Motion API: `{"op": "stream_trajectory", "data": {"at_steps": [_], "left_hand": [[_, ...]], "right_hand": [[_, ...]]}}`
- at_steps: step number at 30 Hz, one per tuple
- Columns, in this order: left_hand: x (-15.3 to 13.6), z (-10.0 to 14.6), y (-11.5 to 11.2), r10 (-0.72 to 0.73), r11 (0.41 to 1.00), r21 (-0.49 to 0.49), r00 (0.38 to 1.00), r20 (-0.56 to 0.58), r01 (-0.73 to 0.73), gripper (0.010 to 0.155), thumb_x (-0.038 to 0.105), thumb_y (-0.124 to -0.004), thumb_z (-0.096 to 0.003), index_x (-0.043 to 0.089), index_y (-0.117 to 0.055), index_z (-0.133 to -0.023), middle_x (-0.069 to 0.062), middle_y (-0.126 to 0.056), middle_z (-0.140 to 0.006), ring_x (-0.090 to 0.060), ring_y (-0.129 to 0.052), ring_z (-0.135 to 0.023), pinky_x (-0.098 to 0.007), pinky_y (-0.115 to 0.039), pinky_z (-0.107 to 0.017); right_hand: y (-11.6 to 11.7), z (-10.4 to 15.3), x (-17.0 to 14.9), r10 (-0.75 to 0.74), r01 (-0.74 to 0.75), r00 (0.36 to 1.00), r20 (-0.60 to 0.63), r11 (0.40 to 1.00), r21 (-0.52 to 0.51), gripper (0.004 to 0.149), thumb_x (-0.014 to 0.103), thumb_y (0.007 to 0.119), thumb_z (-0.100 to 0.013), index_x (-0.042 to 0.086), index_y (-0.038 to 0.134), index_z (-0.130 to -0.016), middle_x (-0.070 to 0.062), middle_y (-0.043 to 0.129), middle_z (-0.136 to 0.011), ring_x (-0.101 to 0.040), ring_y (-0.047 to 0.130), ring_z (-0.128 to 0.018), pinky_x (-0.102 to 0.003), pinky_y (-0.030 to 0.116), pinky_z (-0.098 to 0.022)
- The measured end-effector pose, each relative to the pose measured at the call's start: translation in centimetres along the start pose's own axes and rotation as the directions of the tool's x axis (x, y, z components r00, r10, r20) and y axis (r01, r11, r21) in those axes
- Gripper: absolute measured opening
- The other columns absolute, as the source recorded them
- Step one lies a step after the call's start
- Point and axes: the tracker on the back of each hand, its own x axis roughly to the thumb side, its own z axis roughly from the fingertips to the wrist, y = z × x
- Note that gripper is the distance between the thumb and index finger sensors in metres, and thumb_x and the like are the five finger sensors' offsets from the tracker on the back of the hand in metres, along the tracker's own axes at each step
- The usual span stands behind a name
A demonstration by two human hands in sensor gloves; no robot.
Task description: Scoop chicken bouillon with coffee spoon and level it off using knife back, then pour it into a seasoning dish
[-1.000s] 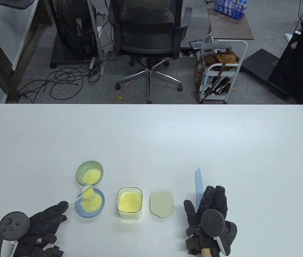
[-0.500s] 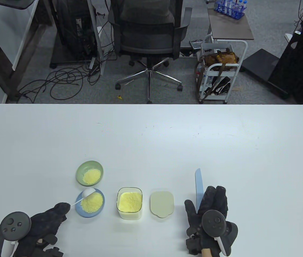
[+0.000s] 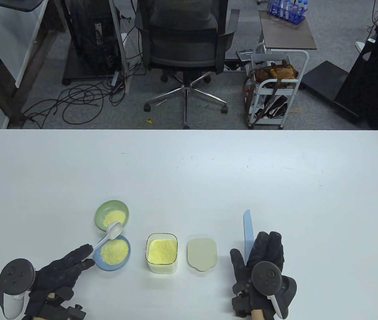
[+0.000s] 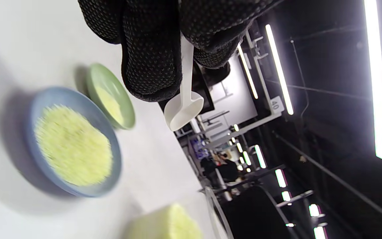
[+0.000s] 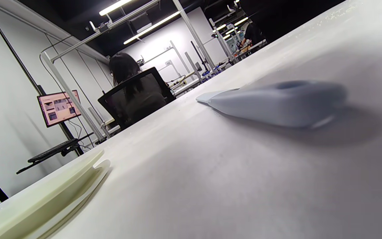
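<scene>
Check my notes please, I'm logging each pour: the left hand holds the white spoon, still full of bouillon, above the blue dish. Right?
Not quite. The spoon is empty, as the left wrist view shows. The left hand does hold it above the blue dish.

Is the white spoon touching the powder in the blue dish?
Apart. The left wrist view shows the white spoon held by the left hand, its empty bowl raised clear of the powder in the blue dish.

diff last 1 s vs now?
The left hand tipped the spoon, dumping its bouillon into the blue dish; the spoon, now empty, has lifted toward the green dish. Right hand, knife, container and lid unchanged.
</scene>
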Motion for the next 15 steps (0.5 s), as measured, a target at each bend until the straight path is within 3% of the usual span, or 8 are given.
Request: {"op": "stream_trajectory", "data": {"at_steps": [3,9,15], "left_hand": [[0.2,-0.7,-1.0,0.089,0.995,-0.042,0.996,0.003,-0.089,0.046,0.018,-0.081,-0.0444,0.012,-0.080,-0.090,-0.024,-0.086,-0.083,-0.022,-0.107,-0.059,-0.042,-0.072,-0.063],[-0.6,-1.5,-2.3,0.211,0.977,0.011,0.977,-0.018,-0.211,0.047,0.020,-0.080,-0.0446,0.005,-0.077,-0.089,-0.027,-0.092,-0.074,-0.019,-0.111,-0.049,-0.040,-0.078,-0.057],[-0.7,-1.6,-2.2,0.287,0.958,0.013,0.958,-0.019,-0.287,0.047,0.022,-0.078,-0.0453,0.002,-0.076,-0.088,-0.026,-0.096,-0.070,-0.018,-0.112,-0.043,-0.040,-0.079,-0.055]], "right_hand": [[0.0,0.0,0.0,0.002,-0.002,1.000,0.002,1.000,0.001,0.084,0.059,0.061,-0.046,0.021,0.007,-0.098,-0.010,-0.014,-0.104,-0.053,0.013,-0.100,-0.073,0.021,-0.071],[0.2,0.2,0.4,-0.012,0.011,0.999,0.036,1.000,0.005,0.086,0.060,0.062,-0.046,0.022,0.007,-0.098,-0.010,-0.014,-0.105,-0.053,0.013,-0.100,-0.074,0.021,-0.071],[-0.1,0.8,5.3,-0.122,0.101,0.958,0.258,0.991,0.092,0.095,0.062,0.072,-0.043,0.021,0.009,-0.101,-0.012,-0.005,-0.109,-0.050,0.027,-0.098,-0.067,0.028,-0.072]]}}
